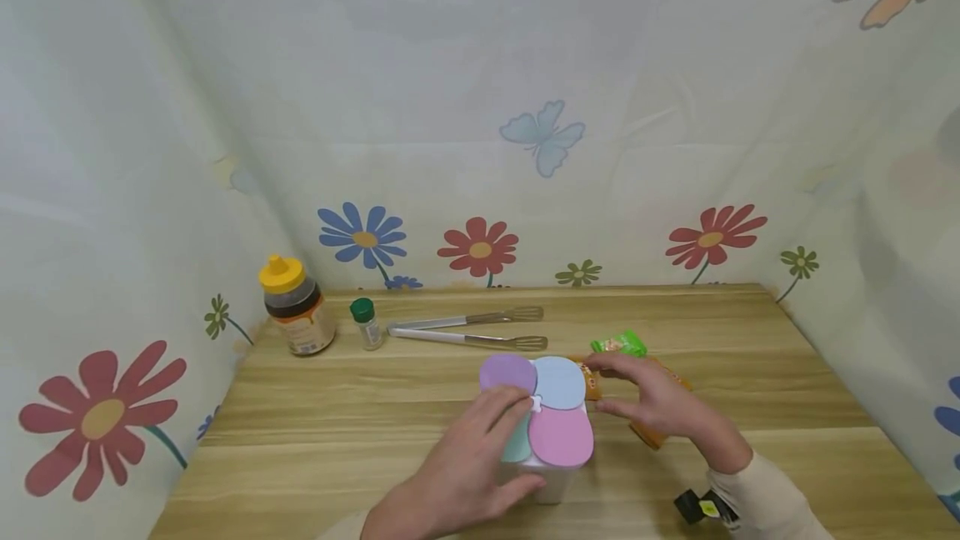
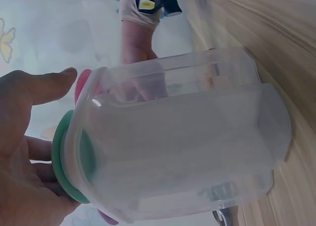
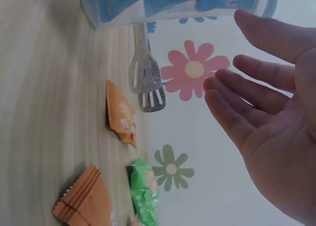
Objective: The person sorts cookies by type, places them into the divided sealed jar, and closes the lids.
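Note:
A storage box [image 1: 553, 486] with translucent compartments stands upright at the table's front middle. Its petal-shaped lids are purple [image 1: 507, 372], blue [image 1: 560, 382], pink [image 1: 561, 437] and teal [image 1: 517, 445]. My left hand [image 1: 465, 457] lies over the teal lid, its fingertips near the white centre knob; the left wrist view shows the thumb extended and apart from the fingers. To the right of the box is my right hand [image 1: 656, 397], fingers spread and holding nothing, thumb near the box edge. In the right wrist view, blue contents [image 3: 168, 1] show through the box wall.
Orange packets [image 3: 91, 199] and a green packet [image 1: 619, 344] lie right of the box. Metal tongs [image 1: 468, 332] rest behind it. A green-capped shaker [image 1: 367, 326] and a yellow-capped bottle [image 1: 298, 311] stand back left. A patterned cloth [image 1: 420, 107] hangs around the table.

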`<state>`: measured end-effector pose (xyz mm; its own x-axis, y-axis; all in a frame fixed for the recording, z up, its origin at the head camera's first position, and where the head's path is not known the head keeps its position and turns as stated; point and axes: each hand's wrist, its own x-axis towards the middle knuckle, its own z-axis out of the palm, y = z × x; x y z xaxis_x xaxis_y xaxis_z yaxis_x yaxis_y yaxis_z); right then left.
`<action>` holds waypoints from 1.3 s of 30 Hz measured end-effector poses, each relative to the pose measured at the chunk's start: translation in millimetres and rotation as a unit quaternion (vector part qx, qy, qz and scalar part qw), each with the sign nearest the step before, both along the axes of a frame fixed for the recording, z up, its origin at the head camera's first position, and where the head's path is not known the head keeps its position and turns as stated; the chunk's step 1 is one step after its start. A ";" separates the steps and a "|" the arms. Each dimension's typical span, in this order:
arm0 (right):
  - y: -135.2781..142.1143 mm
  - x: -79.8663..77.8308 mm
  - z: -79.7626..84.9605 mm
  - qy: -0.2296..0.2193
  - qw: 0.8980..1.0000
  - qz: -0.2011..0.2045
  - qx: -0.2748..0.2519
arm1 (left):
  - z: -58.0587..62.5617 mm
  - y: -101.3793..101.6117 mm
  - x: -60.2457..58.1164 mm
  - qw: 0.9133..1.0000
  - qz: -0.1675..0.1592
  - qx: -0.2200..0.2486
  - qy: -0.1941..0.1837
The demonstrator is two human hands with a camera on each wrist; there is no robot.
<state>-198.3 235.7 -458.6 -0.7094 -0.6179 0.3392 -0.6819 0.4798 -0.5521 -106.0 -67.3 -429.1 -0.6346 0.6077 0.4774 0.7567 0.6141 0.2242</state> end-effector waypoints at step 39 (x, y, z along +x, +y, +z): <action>-22.8 -42.7 -45.0 0.026 0.982 -0.095 0.164 | 10.6 25.4 -5.9 0.993 -0.058 -0.056 0.086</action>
<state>-241.0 212.9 -503.5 -0.8096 -0.5575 0.1838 -0.5858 0.7473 -0.3136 -112.0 -41.9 -418.4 -0.4731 0.7274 0.4971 0.8445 0.5352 0.0206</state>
